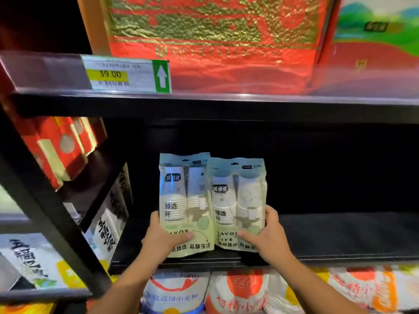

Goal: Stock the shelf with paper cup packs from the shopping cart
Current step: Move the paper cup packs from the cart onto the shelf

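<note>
Two pale green paper cup packs stand upright side by side at the front of a dark black shelf (340,236). My left hand (162,240) grips the lower part of the left pack (183,200), thumb across its front. My right hand (268,237) grips the lower part of the right pack (238,200) in the same way. The left pack's right edge overlaps the right pack slightly. Both packs show stacked white cups through clear windows. The shopping cart is out of view.
The shelf board above (249,105) carries a price label reading 39.00 (127,74) and large red and gold packages (213,37). Red boxes (61,146) sit on the adjoining unit at left. Bagged goods (238,293) fill the shelf below. Dark shelf space extends right of the packs.
</note>
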A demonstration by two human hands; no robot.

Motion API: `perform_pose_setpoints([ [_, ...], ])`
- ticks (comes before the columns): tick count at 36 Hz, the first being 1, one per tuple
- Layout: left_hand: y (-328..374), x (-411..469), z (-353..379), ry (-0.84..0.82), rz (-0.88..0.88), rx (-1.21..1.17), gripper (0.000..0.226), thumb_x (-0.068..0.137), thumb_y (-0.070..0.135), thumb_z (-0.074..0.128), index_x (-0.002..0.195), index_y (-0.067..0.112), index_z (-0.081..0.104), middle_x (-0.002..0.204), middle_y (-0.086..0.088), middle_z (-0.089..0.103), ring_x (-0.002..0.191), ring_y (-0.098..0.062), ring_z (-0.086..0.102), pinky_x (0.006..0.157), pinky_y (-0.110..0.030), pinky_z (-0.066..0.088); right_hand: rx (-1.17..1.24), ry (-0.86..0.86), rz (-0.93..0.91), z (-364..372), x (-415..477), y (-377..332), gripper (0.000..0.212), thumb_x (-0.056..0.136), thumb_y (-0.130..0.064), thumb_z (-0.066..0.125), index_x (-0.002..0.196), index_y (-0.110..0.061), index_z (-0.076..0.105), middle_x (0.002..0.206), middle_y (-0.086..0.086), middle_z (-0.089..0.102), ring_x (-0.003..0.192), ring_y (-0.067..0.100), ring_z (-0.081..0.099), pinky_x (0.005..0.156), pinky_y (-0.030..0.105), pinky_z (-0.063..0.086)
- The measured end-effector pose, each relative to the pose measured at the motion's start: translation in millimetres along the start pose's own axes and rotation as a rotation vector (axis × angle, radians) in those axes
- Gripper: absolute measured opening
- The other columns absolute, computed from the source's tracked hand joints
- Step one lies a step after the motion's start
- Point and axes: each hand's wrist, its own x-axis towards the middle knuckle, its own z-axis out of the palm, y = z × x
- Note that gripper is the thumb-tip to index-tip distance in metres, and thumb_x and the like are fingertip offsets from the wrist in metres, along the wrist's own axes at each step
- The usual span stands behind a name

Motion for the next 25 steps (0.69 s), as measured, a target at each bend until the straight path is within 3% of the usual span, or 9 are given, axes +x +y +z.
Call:
perform_pose_setpoints([
  [5, 4.0, -14.6, 19.5, 0.066, -0.021, 0.010, 0.090, 0.052, 0.013, 0.100, 0.120, 0.028, 0.041, 0.107, 0.013, 0.066, 0.101, -0.002, 0.063, 0.078, -0.018, 0.047, -0.082, -0.054, -0.006, 3.6, 6.4, 26.6, 0.086, 0.063, -0.034, 0.094, 0.131, -0.029, 0.042, 0.118, -0.022, 0.060, 0.104, -0.013, 0.057, 0.076, 0.000, 0.042],
  [9, 6.7, -9.9, 28.9, 0.135, -0.045, 0.069, 0.091, 0.051, 0.012, 0.100, 0.116, 0.024, 0.036, 0.098, 0.021, 0.057, 0.093, -0.006, 0.058, 0.078, -0.020, 0.043, -0.095, -0.072, -0.005, 6.3, 16.8, 38.9, 0.082, 0.062, -0.035, 0.094, 0.129, -0.029, 0.047, 0.118, -0.022, 0.062, 0.107, -0.012, 0.058, 0.086, 0.008, 0.047],
  [14, -0.7, -1.7, 29.4, 0.200, -0.064, 0.111, 0.095, 0.048, 0.021, 0.101, 0.118, 0.025, 0.037, 0.108, 0.010, 0.061, 0.103, -0.015, 0.058, 0.090, -0.031, 0.044, -0.057, -0.101, -0.017, 9.2, 30.3, 40.4, 0.079, 0.063, -0.032, 0.094, 0.128, -0.030, 0.050, 0.114, -0.023, 0.065, 0.102, -0.014, 0.059, 0.078, 0.002, 0.044],
  [19, -3.8, 16.4, 24.3, 0.205, -0.076, 0.104, 0.094, 0.047, 0.026, 0.101, 0.122, 0.031, 0.045, 0.107, 0.018, 0.068, 0.101, 0.000, 0.063, 0.079, -0.020, 0.046, -0.049, -0.116, -0.014, 14.9, 44.2, 50.2, 0.073, 0.063, -0.033, 0.094, 0.119, -0.036, 0.047, 0.110, -0.021, 0.067, 0.097, -0.010, 0.062, 0.076, 0.009, 0.047],
  [23, -3.4, 41.0, 24.8, 0.272, -0.031, 0.122, 0.082, 0.050, 0.030, 0.099, 0.117, 0.032, 0.051, 0.101, 0.016, 0.070, 0.094, 0.000, 0.064, 0.074, -0.020, 0.046, -0.029, -0.115, 0.014, 25.6, 78.3, 61.1, 0.046, 0.066, -0.032, 0.093, 0.102, -0.028, 0.065, 0.088, -0.018, 0.073, 0.080, -0.004, 0.068, 0.070, 0.021, 0.051],
  [24, -2.0, 46.4, 26.4, 0.287, -0.015, 0.117, 0.078, 0.054, 0.028, 0.098, 0.114, 0.034, 0.050, 0.100, 0.018, 0.068, 0.092, 0.002, 0.063, 0.073, -0.019, 0.046, -0.054, -0.130, 0.028, 27.9, 88.5, 62.1, 0.038, 0.064, -0.039, 0.093, 0.090, -0.022, 0.071, 0.075, -0.019, 0.072, 0.072, 0.000, 0.068, 0.064, 0.023, 0.051],
  [25, -0.3, 52.2, 27.7, 0.304, 0.017, 0.103, 0.073, 0.057, 0.025, 0.097, 0.111, 0.036, 0.049, 0.099, 0.019, 0.066, 0.090, 0.002, 0.063, 0.071, -0.016, 0.045, -0.083, -0.127, 0.030, 31.9, 99.3, 64.3, 0.044, 0.060, -0.052, 0.090, 0.081, -0.017, 0.072, 0.065, -0.022, 0.068, 0.066, 0.001, 0.065, 0.061, 0.022, 0.049],
])
